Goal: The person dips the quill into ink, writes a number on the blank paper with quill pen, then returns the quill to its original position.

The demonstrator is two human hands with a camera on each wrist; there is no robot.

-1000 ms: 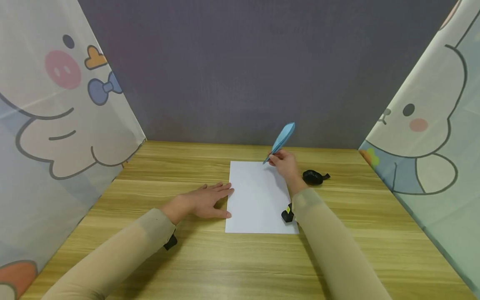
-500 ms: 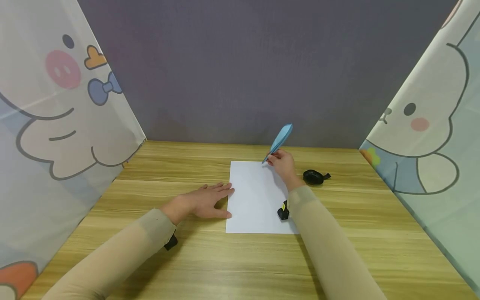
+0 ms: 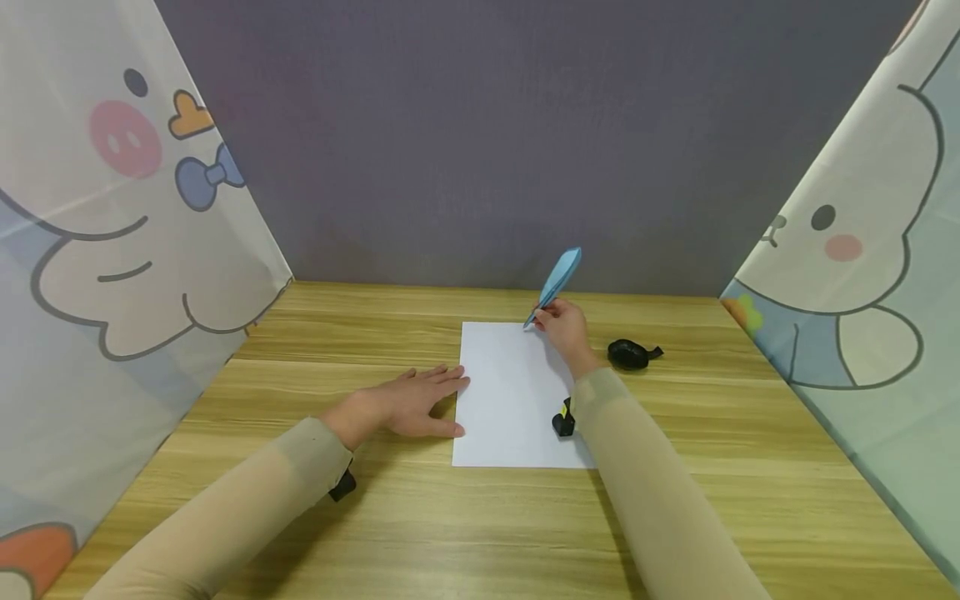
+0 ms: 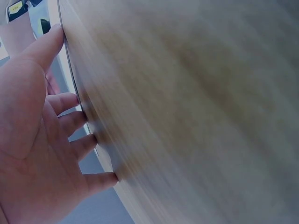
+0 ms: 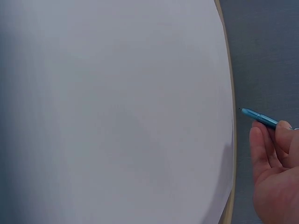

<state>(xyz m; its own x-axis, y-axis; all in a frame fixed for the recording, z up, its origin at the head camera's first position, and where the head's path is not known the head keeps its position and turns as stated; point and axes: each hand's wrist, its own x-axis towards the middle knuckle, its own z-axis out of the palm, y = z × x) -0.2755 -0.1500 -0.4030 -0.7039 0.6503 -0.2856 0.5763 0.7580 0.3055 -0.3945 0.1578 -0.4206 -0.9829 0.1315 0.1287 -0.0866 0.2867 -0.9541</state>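
Note:
A sheet of white paper lies on the wooden table in the head view. My left hand rests flat with spread fingers, its thumb and fingertips at the paper's left edge; the left wrist view shows the fingertips down on the surface. Near the top edge of the sheet, my right hand pinches a light blue feather pen between thumb and fingers. The feather leans up and to the right, the tip pointing down at the paper's top edge. In the right wrist view the pen's shiny blue barrel pokes out past the fingertips.
A small black rounded object with a short strap lies right of the right wrist. A black wrist camera hangs over the paper by the right sleeve. A dark grey panel rises behind the table, with cartoon-printed cloth at both sides.
My right hand, still holding the feather pen, has shifted slightly left along the top of the paper, and its forearm with it. The left hand stays in place.

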